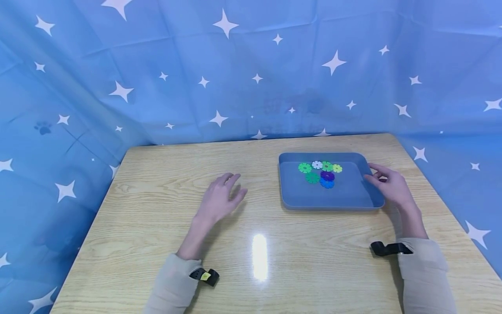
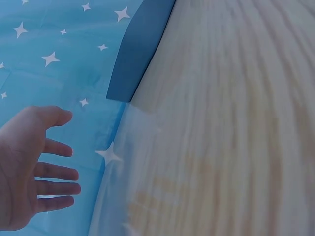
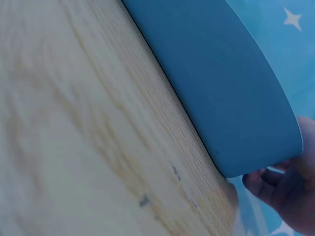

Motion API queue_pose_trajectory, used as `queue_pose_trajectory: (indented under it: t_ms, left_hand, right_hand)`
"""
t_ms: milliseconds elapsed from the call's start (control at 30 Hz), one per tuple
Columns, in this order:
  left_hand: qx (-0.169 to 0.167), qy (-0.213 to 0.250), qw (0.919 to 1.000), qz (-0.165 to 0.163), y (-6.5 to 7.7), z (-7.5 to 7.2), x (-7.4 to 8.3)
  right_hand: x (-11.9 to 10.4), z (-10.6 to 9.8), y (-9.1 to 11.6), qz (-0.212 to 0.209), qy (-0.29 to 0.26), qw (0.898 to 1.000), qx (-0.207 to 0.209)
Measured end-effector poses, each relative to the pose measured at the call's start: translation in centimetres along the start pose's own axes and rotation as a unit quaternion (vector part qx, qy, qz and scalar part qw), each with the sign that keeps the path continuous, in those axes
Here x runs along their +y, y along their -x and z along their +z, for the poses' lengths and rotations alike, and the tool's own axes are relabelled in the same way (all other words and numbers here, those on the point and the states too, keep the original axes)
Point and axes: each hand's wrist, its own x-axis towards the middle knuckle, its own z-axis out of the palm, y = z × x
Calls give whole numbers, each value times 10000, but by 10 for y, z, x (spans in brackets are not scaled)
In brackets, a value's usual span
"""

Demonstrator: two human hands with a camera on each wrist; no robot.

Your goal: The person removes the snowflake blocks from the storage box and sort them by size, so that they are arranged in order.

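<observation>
While the right hand (image 1: 392, 186) seemingly pinches the rectangular blue tray (image 1: 333, 201) at right, the left hand (image 1: 217, 198) hovers empty, fingers relaxed; seven multicoloured notched discs (image 1: 327, 175) already lie inside.

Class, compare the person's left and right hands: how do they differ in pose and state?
The left hand holds nothing; the right hand grips the rim of the blue tray. The left hand is left of the tray, the right hand at its right end. Both extend from pale sleeves.
</observation>
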Motion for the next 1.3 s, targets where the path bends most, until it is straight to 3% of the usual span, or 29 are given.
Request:
queue_pose_trajectory:
  t_ms: [533,800,967,1133,1300]
  left_hand:
    - [-368,1181,9916,366,-16,22,42]
    - [-365,1783,9816,572,-26,32,69]
    - [-271,1860,9786,833,-33,42,81]
    - [-119,1628,9827,872,-39,47,96]
    - [-277,1763,9801,869,-48,53,109]
  right_hand:
    - [2,2,0,11,-69,9998,-165]
    - [-2,2,1,59,-111,9996,-236]
    - [-3,3,3,57,-121,9995,-295]
    - [-4,3,2,115,-45,9994,-327]
    - [-6,2,1,97,-32,9994,-343]
